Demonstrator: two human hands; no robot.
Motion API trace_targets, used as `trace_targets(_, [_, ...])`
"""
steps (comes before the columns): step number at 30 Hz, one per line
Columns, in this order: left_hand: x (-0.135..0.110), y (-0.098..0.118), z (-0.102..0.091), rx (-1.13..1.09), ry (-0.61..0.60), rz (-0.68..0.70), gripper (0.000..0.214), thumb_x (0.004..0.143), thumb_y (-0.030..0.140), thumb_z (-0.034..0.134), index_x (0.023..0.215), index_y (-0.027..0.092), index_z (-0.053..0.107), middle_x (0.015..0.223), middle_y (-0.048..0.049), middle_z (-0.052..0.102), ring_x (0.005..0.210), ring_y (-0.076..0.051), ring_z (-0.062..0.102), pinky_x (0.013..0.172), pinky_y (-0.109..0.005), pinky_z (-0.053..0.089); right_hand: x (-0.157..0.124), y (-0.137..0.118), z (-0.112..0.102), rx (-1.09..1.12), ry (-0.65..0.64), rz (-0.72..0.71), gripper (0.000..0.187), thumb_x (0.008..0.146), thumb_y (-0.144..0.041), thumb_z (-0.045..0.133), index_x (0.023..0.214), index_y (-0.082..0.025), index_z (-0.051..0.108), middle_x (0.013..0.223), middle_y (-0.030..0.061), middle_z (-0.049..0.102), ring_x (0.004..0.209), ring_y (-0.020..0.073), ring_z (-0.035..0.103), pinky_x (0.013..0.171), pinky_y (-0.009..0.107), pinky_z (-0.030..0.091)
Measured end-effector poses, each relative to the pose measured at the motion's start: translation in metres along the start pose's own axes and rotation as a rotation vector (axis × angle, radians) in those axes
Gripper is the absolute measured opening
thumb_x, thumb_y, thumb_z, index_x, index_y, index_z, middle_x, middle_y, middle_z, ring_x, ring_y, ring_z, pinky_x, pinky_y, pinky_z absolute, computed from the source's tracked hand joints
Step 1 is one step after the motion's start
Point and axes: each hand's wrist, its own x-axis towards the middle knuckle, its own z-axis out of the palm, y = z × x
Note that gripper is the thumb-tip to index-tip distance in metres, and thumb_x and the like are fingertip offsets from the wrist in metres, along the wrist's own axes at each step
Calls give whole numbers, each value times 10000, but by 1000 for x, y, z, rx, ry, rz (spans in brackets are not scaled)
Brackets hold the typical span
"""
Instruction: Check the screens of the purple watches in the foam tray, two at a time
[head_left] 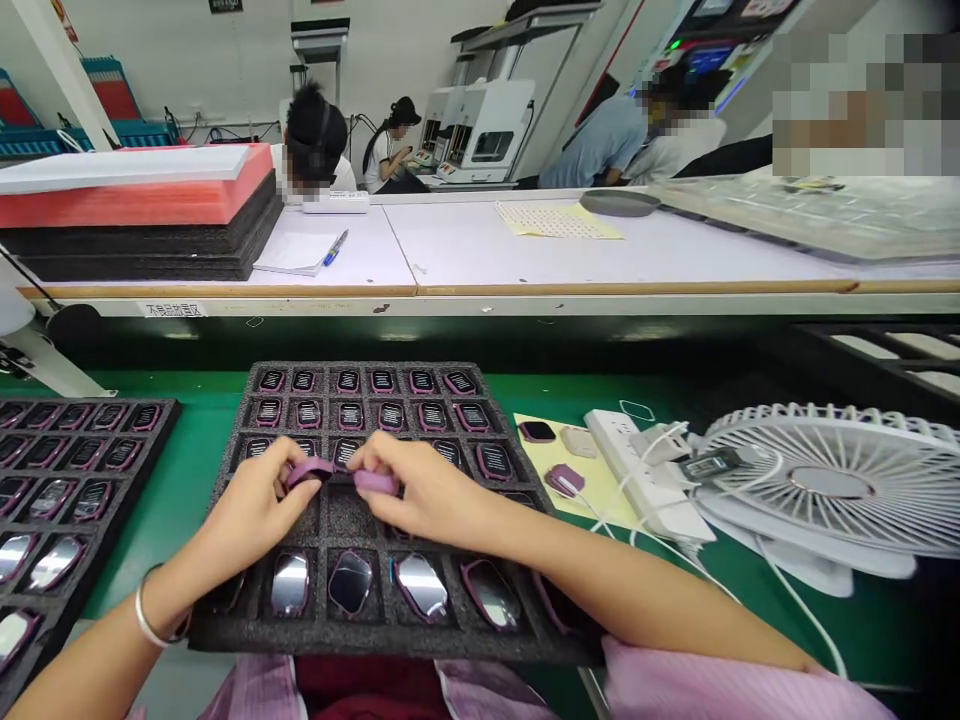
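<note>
Over a black foam tray [480, 622], my left hand [259, 490] pinches a purple-rimmed smartwatch case [309, 468] between thumb and fingers, tilted nearly edge-on. A few centimetres to its right, my right hand [412, 485] grips a second purple piece [375, 482], which looks like another watch case; the fingers cover part of it. Purple-framed watch cases fill many of the tray's pockets. Those in the back rows show white print, while the front row has shiny dark faces, such as the watch case [350, 582] below my hands.
A second foam tray [169, 440] of watch cases lies at the left. To the right are a yellow sheet [555, 470] with small parts, a white power strip [637, 470] with cables, and a white fan [825, 480]. Beyond the shelf [450, 245], several people sit working.
</note>
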Motion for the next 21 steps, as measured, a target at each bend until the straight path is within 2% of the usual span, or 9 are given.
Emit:
trace_targets(3, [18, 26, -1, -482, -60, -39, 350, 821, 375, 672, 1110, 206, 571, 897, -37, 668, 722, -162, 612, 607, -277, 471, -1, 5, -17, 614, 76, 147, 172, 893, -292, 626, 1011, -206, 536, 901, 37, 714, 556, 104, 572, 522, 239, 430])
trace_targets(5, [31, 40, 3, -639, -70, -77, 433, 812, 377, 692, 1186, 196, 568, 838, -14, 639, 645, -125, 570, 580, -255, 448, 0, 8, -24, 919, 136, 220, 276, 887, -323, 650, 1113, -190, 564, 923, 54, 728, 542, 95, 571, 507, 236, 422])
trace_targets(7, [45, 49, 10, -691, -31, -85, 431, 784, 349, 722, 1160, 188, 587, 816, -1, 615, 621, -106, 536, 568, -242, 426, 2, 12, -27, 1116, 201, 240, 368, 864, -318, 689, 1194, -185, 595, 934, 62, 727, 613, 118, 616, 561, 258, 464])
trace_targets(11, [66, 48, 27, -630, 65, -37, 323, 741, 267, 719, 1027, 181, 596, 928, -27, 638, 800, -148, 596, 710, -273, 479, 4, 19, -23, 1224, 254, 197, 446, 823, -286, 765, 1244, -218, 632, 850, 13, 691, 697, 134, 650, 658, 281, 506])
trace_targets(14, [70, 38, 37, -547, 99, 12, 318, 750, 253, 678, 1045, 184, 582, 977, -39, 651, 936, -184, 612, 868, -330, 482, 3, 25, -18, 1233, 241, 177, 476, 780, -291, 825, 1222, -244, 654, 873, -8, 674, 698, 116, 653, 671, 265, 500])
trace_targets(21, [70, 24, 45, -371, 157, 23, 328, 767, 273, 625, 1079, 196, 561, 977, -34, 638, 906, -186, 599, 842, -337, 474, 4, 39, -12, 1261, 183, 155, 454, 763, -306, 850, 1186, -253, 692, 846, -20, 655, 665, 91, 638, 654, 240, 458])
